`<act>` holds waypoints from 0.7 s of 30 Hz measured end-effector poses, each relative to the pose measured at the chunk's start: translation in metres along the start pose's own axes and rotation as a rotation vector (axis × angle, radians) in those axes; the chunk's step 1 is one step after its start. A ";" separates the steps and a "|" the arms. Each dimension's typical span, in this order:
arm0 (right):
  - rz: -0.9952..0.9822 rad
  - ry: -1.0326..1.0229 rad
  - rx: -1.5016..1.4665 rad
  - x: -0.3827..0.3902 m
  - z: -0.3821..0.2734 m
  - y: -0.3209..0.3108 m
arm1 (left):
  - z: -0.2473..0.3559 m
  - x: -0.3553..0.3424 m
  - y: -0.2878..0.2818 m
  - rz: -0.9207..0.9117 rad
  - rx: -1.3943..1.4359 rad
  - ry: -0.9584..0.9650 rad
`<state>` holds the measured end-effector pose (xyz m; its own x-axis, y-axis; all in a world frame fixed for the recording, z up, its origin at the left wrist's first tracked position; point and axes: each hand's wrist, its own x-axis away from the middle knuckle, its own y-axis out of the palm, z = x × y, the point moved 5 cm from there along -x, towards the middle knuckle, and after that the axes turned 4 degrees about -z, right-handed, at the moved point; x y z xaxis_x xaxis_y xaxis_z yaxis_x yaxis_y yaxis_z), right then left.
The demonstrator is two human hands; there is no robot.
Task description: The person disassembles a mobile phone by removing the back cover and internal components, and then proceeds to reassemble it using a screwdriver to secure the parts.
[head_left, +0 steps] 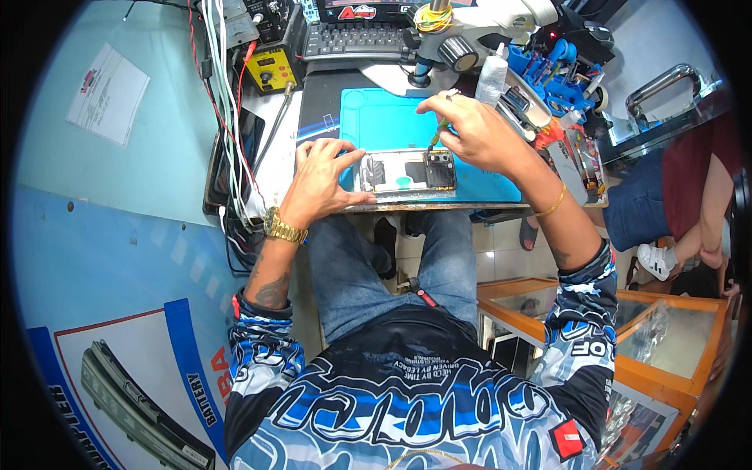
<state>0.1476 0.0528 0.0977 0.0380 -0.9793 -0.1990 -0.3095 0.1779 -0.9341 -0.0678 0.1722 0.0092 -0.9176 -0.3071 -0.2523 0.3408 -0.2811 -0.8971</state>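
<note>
An opened smartphone [405, 172] lies lengthwise on a blue repair mat [381, 117], its inside parts and camera lenses facing up. My left hand [325, 178] grips the phone's left end, thumb along the near edge and fingers at the far corner. Over the phone's right part, my right hand [476, 133] pinches a small green-handled screwdriver [440, 131]. The driver's dark tip points down at the phone's far edge beside the camera lenses. Whether the tip touches a screw is too small to tell.
A microscope stand [439, 51] rises behind the mat, before a keyboard [352, 41]. At right are a clear bottle [492, 76] and a blue tool rack [558, 78]. A yellow-fronted station [269, 72] and hanging cables stand left. Another person [666, 184] is at the far right.
</note>
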 end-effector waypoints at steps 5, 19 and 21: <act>0.057 0.039 0.082 0.000 -0.005 0.000 | 0.001 0.000 0.000 -0.013 -0.029 -0.012; 0.001 0.189 0.035 0.003 0.004 -0.004 | 0.008 0.001 -0.001 -0.026 -0.053 -0.043; 0.065 0.139 0.014 0.009 0.002 -0.007 | 0.012 0.002 -0.003 0.024 -0.052 -0.042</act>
<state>0.1522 0.0432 0.1023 -0.1141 -0.9694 -0.2172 -0.2937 0.2417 -0.9248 -0.0687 0.1616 0.0158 -0.8995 -0.3517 -0.2592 0.3503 -0.2261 -0.9089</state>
